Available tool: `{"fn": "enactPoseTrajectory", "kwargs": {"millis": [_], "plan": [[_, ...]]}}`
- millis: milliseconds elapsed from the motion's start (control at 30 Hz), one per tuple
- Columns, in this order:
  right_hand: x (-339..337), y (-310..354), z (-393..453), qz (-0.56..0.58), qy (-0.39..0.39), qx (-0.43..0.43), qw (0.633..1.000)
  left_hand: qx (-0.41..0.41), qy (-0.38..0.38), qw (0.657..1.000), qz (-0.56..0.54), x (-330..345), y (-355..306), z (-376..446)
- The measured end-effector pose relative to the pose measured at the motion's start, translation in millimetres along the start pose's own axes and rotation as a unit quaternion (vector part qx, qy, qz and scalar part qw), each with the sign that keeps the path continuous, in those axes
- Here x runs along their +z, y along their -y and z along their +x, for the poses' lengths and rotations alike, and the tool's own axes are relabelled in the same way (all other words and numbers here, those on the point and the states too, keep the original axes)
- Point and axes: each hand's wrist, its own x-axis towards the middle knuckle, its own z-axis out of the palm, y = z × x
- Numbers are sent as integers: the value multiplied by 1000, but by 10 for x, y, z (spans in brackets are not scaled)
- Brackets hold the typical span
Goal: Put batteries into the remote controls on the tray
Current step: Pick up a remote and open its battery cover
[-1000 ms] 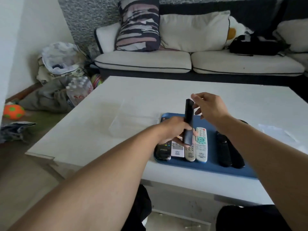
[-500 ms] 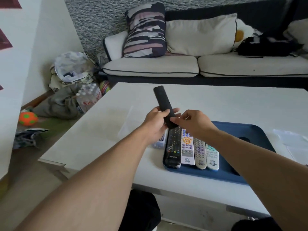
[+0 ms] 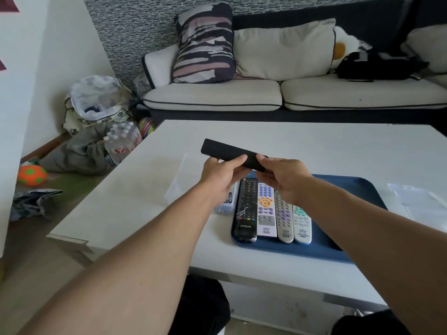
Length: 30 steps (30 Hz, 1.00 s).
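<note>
Two hands held one slim black remote [image 3: 229,153] in the air, above the table [image 3: 314,146] and just beyond the far left corner of the blue tray [image 3: 321,247]. We had our left hand [image 3: 221,176] closed round its middle, thumb on top; our right hand [image 3: 283,178] pinched the near right end, fingers pressed together on it. Long axis ran roughly level, from the right-hand grip away to the left and slightly farther from us, so most of the body stuck out free past the left hand. Face toward camera looked plain, no buttons that we could make out; possibly the back, though no cover seam showed.

Four remotes lay side by side, lengthwise toward us, at the tray's left end: black [image 3: 246,209], white with orange pad [image 3: 266,209], grey [image 3: 284,218], white with green [image 3: 301,223]. Small clear box [image 3: 227,204], perhaps batteries, sat just left of the tray, touching or nearly so.

Judged step: opening the battery cover. Right hand sat at the end where a cover would likely slide off along the long axis; left hand would brace.
</note>
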Motion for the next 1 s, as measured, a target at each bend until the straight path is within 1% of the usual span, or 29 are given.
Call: {"fn": "enactPoseTrajectory", "kwargs": {"millis": [267, 400, 533, 633, 733, 800, 833, 867, 900, 967, 1000], "plan": [[-65, -13, 10, -58, -12, -18, 998, 8, -12, 1000, 19, 31, 26, 18], [-116, -6, 1, -113, -25, -52, 992, 19, -15, 999, 28, 58, 62, 40], [-184, -25, 1, -176, -51, -70, 981, 62, -32, 994, 86, 75, 111, 51], [-221, -14, -10, -188, -53, -62, 979, 93, -46, 987, 123, 82, 144, 69], [-212, 25, -30, -185, -28, -57, 981, 110, -64, 983, 134, 78, 162, 84], [-213, 32, -70, -212, 20, -45, 976, 123, -89, 974, 167, 72, 175, 92], [-218, 19, -93, -241, 52, -35, 968, 133, -106, 967, 190, 61, 178, 100], [-241, -6, -124, -291, 82, -27, 953, 139, -125, 961, 206, 51, 185, 113], [-272, -40, -145, -360, 107, -29, 926, 136, -145, 956, 218, 41, 179, 121], [-332, -109, -205, -502, 157, -40, 850, 107, -164, 956, 220, 11, 161, 124], [-351, -138, -247, -556, 188, -37, 809, 80, -155, 962, 211, -1, 153, 112]]}}
